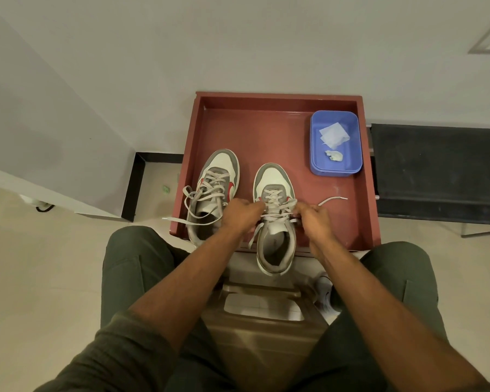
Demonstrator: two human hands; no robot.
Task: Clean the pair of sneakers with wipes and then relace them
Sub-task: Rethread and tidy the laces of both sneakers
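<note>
Relacing: left hand (239, 213) and right hand (314, 216) apparently pinch the lace (276, 213) on the right sneaker (275, 222); next, thread upper eyelets.

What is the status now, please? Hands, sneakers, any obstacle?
Left hand and right hand both gripping laces of right sneaker. Left sneaker laced, ends loose. Nothing in the way.

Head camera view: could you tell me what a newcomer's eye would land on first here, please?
First, both hands, the left hand and right hand, working the laces of the right-side sneaker at the near edge of the red tray. Beside it, on the left, sits the other sneaker with loose laces. A blue tub holding wipes stands in the tray's far right corner.
</note>
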